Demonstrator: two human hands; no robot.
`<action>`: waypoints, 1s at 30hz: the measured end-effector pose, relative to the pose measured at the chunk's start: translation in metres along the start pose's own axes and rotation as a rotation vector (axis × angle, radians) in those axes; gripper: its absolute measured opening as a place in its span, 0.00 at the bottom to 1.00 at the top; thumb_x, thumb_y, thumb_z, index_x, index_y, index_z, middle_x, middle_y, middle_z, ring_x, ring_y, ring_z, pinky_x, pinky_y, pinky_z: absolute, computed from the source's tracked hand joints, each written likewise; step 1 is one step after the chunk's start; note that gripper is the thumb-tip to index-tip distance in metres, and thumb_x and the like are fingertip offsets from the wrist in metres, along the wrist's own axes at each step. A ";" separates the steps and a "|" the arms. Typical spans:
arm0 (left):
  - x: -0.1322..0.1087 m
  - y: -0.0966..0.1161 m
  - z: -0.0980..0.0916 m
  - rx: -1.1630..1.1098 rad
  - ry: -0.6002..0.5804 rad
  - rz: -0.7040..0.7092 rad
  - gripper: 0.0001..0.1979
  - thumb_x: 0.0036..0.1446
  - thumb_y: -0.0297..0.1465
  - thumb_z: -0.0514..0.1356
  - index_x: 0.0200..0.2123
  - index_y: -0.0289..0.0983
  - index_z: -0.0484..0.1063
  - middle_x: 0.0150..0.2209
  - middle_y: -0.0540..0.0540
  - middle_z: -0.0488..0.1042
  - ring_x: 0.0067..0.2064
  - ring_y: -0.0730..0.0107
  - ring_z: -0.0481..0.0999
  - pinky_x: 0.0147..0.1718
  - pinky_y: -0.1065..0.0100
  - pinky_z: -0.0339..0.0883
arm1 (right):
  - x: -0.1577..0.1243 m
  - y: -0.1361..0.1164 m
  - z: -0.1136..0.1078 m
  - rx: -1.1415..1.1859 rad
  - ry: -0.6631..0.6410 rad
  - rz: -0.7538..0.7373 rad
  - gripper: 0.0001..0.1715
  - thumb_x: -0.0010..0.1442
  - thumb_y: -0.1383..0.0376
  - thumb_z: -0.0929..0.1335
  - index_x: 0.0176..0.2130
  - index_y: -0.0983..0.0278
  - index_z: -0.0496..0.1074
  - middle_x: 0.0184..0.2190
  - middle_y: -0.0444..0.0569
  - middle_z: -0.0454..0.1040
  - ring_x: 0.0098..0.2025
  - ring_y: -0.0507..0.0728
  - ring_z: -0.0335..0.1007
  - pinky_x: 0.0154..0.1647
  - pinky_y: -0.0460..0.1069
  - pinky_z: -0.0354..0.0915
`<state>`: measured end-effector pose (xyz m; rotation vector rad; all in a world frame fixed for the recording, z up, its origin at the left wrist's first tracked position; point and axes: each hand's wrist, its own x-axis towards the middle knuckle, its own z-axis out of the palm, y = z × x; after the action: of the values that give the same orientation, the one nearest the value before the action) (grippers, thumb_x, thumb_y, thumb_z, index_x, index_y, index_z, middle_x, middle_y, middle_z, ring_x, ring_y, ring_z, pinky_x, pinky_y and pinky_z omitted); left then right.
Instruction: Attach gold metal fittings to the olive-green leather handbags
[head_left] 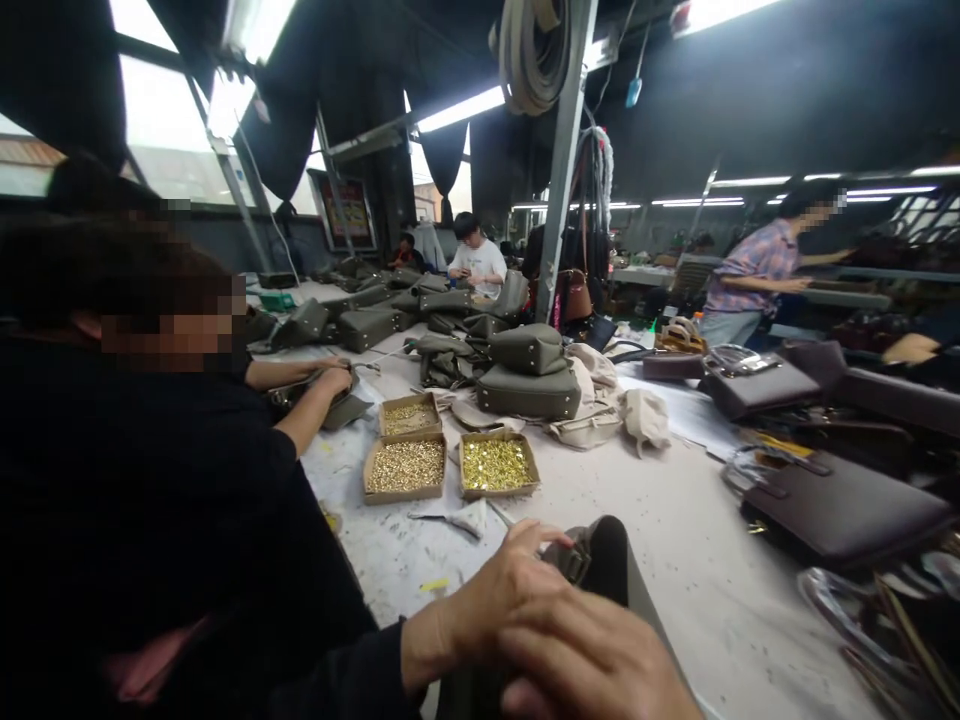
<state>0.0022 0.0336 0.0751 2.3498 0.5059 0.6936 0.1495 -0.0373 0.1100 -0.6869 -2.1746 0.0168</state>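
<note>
A dark grey-green handbag (636,575) stands close in front of me, partly hidden by my hands. My left hand (510,585) reaches in from the left with its fingers bent over the bag's top edge, near a strap or flap. Nearer to the camera, my right hand (600,655) overlaps the left one, its fingers curled and slightly blurred. Whatever lies inside those fingers is hidden. Beyond the bag are cardboard trays of small gold-coloured metal parts, among them a right tray (499,488), a left tray (405,493) and a back tray (435,402).
A tool with a pale wrapped handle (469,518) lies before the trays. Grey-green bags (529,390) are piled farther back; dark brown handbags (847,505) lie at right. A co-worker (150,480) sits close at left, hands on another bag. A metal post (562,170) rises behind.
</note>
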 end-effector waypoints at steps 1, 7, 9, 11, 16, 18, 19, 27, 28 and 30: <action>-0.001 -0.002 0.004 0.008 -0.008 0.064 0.10 0.59 0.24 0.60 0.37 0.41 0.81 0.36 0.44 0.82 0.56 0.50 0.74 0.59 0.54 0.66 | 0.000 0.012 -0.018 -0.081 0.003 0.055 0.11 0.72 0.62 0.65 0.49 0.61 0.75 0.41 0.50 0.83 0.40 0.56 0.80 0.41 0.48 0.76; -0.003 -0.008 0.005 0.172 -0.049 0.297 0.09 0.61 0.21 0.54 0.38 0.38 0.73 0.41 0.40 0.81 0.46 0.57 0.80 0.65 0.54 0.62 | -0.018 0.089 -0.048 -0.279 -0.285 0.601 0.20 0.67 0.56 0.68 0.56 0.59 0.75 0.58 0.57 0.75 0.58 0.67 0.72 0.56 0.61 0.71; -0.004 -0.012 -0.005 0.208 -0.075 0.317 0.09 0.61 0.22 0.54 0.37 0.38 0.72 0.39 0.40 0.80 0.43 0.58 0.80 0.62 0.57 0.65 | -0.018 0.097 -0.048 -0.149 -0.458 0.717 0.18 0.68 0.54 0.67 0.53 0.58 0.76 0.50 0.53 0.79 0.50 0.63 0.78 0.50 0.56 0.73; -0.004 -0.016 -0.021 0.200 -0.123 0.318 0.09 0.62 0.22 0.53 0.37 0.38 0.72 0.38 0.40 0.79 0.43 0.59 0.79 0.59 0.60 0.67 | -0.014 0.096 -0.049 -0.104 -0.533 0.745 0.17 0.68 0.54 0.67 0.52 0.58 0.77 0.46 0.50 0.80 0.47 0.61 0.78 0.48 0.53 0.71; 0.009 -0.032 -0.066 -0.004 -0.132 0.060 0.11 0.61 0.25 0.56 0.40 0.40 0.78 0.38 0.44 0.80 0.42 0.62 0.79 0.43 0.69 0.70 | -0.010 0.086 -0.033 -0.110 -0.375 0.785 0.17 0.70 0.54 0.64 0.41 0.59 0.78 0.36 0.48 0.81 0.38 0.60 0.77 0.38 0.50 0.66; 0.017 -0.039 -0.081 -0.069 -0.120 -0.059 0.11 0.61 0.26 0.57 0.39 0.39 0.80 0.36 0.46 0.80 0.39 0.64 0.78 0.40 0.71 0.69 | -0.016 0.082 -0.016 -0.091 -0.231 0.863 0.25 0.71 0.50 0.61 0.32 0.61 0.75 0.28 0.47 0.78 0.31 0.58 0.73 0.33 0.49 0.63; 0.021 -0.042 -0.087 -0.089 -0.131 -0.095 0.10 0.61 0.28 0.58 0.38 0.37 0.81 0.34 0.46 0.79 0.37 0.66 0.78 0.38 0.72 0.68 | -0.021 0.078 -0.005 -0.063 -0.158 0.902 0.27 0.70 0.48 0.61 0.30 0.61 0.74 0.26 0.46 0.76 0.30 0.58 0.72 0.32 0.49 0.62; 0.018 -0.036 -0.089 -0.211 -0.262 -0.028 0.13 0.63 0.39 0.61 0.37 0.38 0.83 0.41 0.42 0.81 0.47 0.60 0.78 0.50 0.67 0.69 | -0.061 0.044 0.040 0.158 0.155 1.007 0.30 0.68 0.43 0.62 0.28 0.62 0.70 0.22 0.42 0.65 0.26 0.54 0.61 0.29 0.46 0.59; 0.016 -0.035 -0.086 -0.243 -0.281 -0.015 0.14 0.63 0.41 0.61 0.37 0.38 0.83 0.41 0.42 0.81 0.46 0.60 0.78 0.49 0.67 0.69 | -0.062 0.044 0.038 0.171 0.163 0.987 0.29 0.68 0.44 0.62 0.29 0.62 0.71 0.22 0.42 0.66 0.26 0.53 0.61 0.29 0.46 0.58; 0.014 -0.037 -0.080 -0.303 -0.323 -0.002 0.16 0.64 0.42 0.60 0.38 0.38 0.84 0.40 0.42 0.81 0.43 0.61 0.78 0.46 0.67 0.70 | -0.063 0.048 0.032 0.204 0.153 0.962 0.27 0.67 0.45 0.64 0.29 0.62 0.71 0.23 0.42 0.66 0.27 0.53 0.61 0.29 0.46 0.58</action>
<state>-0.0405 0.1040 0.1083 2.1171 0.2409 0.3492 0.1805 -0.0195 0.0322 -1.4805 -1.4908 0.6495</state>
